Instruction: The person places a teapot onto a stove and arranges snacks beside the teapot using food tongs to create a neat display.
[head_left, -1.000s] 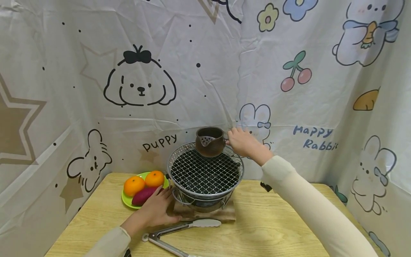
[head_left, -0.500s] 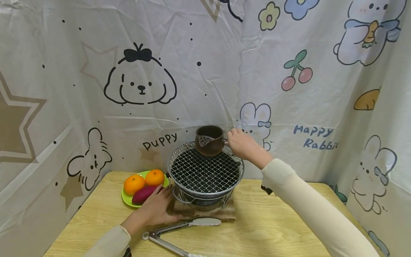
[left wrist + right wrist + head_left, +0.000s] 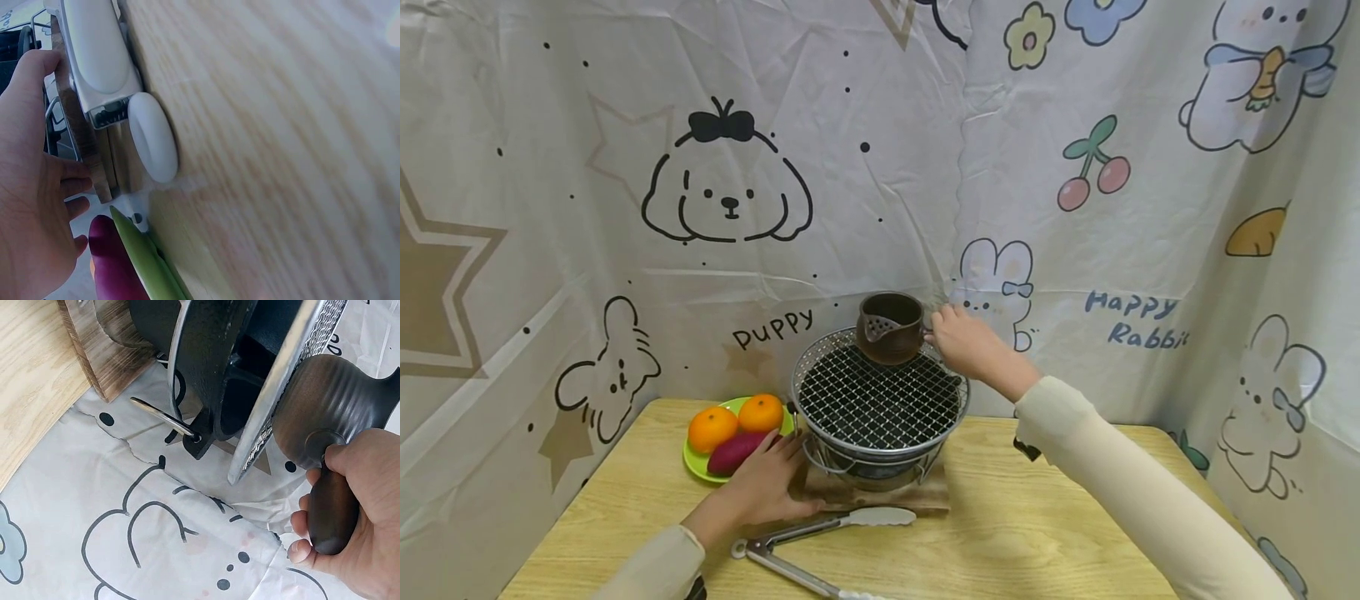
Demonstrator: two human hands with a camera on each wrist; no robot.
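Note:
A dark brown clay teapot (image 3: 891, 329) without a lid, its strainer spout facing front, is at the back of the wire grill mesh (image 3: 880, 408). My right hand (image 3: 967, 340) grips its side handle; in the right wrist view the fingers wrap the handle (image 3: 334, 515) and the pot's base lies against the mesh. The round tabletop grill (image 3: 874, 467) stands on a wooden board (image 3: 887, 500). My left hand (image 3: 769, 483) lies at the board's left front corner with fingers spread, its thumb along the front edge; the left wrist view has thumb and fingertips at the board's side (image 3: 81, 119).
Left of the grill, a green plate (image 3: 696, 473) bears two oranges (image 3: 713, 429) and a purple sweet potato (image 3: 735, 454), close to the left fingers. Opened metal tongs (image 3: 797, 537) with pale tips lie in front of the board. A printed cloth (image 3: 880, 208) hangs behind the table.

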